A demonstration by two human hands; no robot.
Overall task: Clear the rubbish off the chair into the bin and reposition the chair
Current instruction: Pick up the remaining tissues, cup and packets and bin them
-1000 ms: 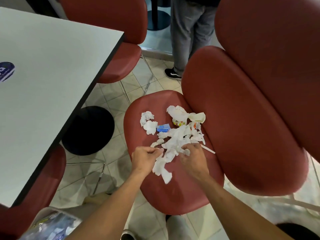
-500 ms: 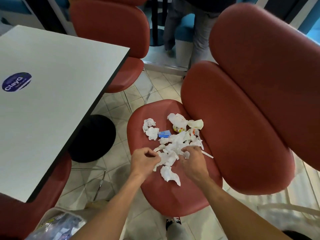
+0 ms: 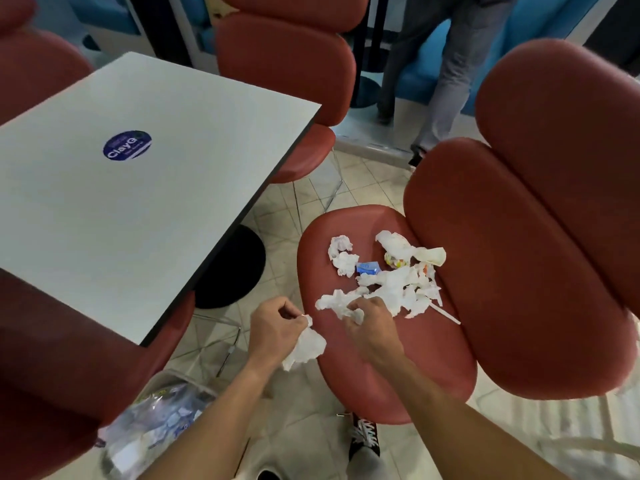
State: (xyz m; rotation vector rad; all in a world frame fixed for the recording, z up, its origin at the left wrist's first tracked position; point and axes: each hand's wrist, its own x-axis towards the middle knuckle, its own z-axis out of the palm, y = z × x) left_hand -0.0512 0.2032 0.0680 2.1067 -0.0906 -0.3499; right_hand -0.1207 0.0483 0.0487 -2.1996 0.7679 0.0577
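Note:
A red padded chair (image 3: pixel 391 382) stands in front of me, its seat strewn with crumpled white tissues (image 3: pixel 394 289), a small blue packet (image 3: pixel 367 268) and a thin white stick (image 3: pixel 446 315). My left hand (image 3: pixel 273 327) pinches a torn white tissue piece (image 3: pixel 306 348) that hangs just off the seat's left edge. On the near end of the tissue pile, my right hand (image 3: pixel 370 323) grips more tissue. At the lower left stands the bin (image 3: pixel 152 424), lined with a clear bag and holding wrappers.
A white table (image 3: pixel 138 188) with a blue round sticker fills the left, its black base (image 3: pixel 232 268) on the tiled floor. More red chairs stand behind and to the left. A person in grey trousers (image 3: pixel 446 77) stands at the back. My shoe (image 3: pixel 363 438) is under the chair.
My left hand has pulled a tissue piece away from the pile, leftward off the seat. My right hand stays on the pile. The camera has tilted up.

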